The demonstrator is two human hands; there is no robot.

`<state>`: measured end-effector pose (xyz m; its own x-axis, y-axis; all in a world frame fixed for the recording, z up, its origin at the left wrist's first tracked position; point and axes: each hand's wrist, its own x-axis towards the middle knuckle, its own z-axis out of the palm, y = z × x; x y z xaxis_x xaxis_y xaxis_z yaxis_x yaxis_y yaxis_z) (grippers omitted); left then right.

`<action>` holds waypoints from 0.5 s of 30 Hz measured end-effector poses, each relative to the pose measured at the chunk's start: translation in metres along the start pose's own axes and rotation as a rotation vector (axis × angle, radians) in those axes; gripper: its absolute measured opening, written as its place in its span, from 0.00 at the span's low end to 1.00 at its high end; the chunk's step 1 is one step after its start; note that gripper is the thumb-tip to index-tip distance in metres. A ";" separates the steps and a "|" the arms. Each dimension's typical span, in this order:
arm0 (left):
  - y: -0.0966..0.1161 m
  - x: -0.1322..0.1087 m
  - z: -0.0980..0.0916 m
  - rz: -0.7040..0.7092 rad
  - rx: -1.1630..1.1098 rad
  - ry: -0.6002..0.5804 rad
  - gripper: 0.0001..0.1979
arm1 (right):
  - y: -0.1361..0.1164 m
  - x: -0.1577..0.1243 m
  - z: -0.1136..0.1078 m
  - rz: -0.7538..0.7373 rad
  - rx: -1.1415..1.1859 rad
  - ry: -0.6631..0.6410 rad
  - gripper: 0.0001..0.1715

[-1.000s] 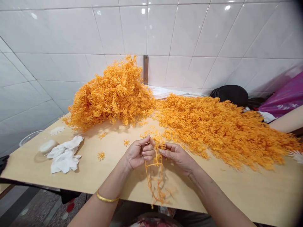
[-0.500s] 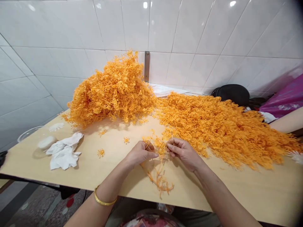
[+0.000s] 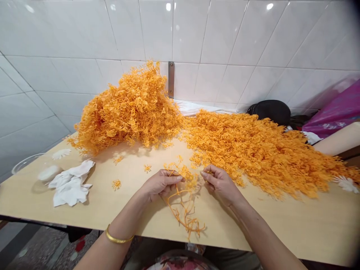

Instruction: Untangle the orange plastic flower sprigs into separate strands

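Note:
My left hand [image 3: 161, 183] pinches the top of an orange plastic sprue strip [image 3: 182, 210] that trails toward the table's near edge. My right hand [image 3: 221, 182] is closed in a pinch on a small orange flower piece, just right of the strip. A little cluster of loose orange flower pieces [image 3: 188, 176] lies between both hands. A tall tangled heap of orange sprues [image 3: 129, 108] rises at the back left. A wide low pile of orange flower pieces [image 3: 261, 150] spreads across the right.
The wooden table [image 3: 295, 225] meets a white tiled wall. Crumpled white cloth [image 3: 70, 183] and a clear dish [image 3: 25, 163] lie at the left. A black bag [image 3: 270, 111], a purple bag [image 3: 334, 116] and another person's forearm [image 3: 337, 140] are at the right.
The strip, held up and hanging a second ago, now lies lower across the table. My right hand has drawn apart from the left, pinching a small piece.

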<state>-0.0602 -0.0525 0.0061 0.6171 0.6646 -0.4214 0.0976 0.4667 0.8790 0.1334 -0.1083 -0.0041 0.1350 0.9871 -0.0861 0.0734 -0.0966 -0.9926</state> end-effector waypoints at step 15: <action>0.009 -0.006 0.010 0.006 -0.019 -0.096 0.16 | -0.014 0.011 -0.006 -0.129 0.359 0.472 0.19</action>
<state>-0.0558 -0.0584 0.0184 0.6895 0.6090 -0.3921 0.0794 0.4745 0.8767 0.1397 -0.0965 0.0088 0.5768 0.8169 0.0023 -0.2082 0.1497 -0.9665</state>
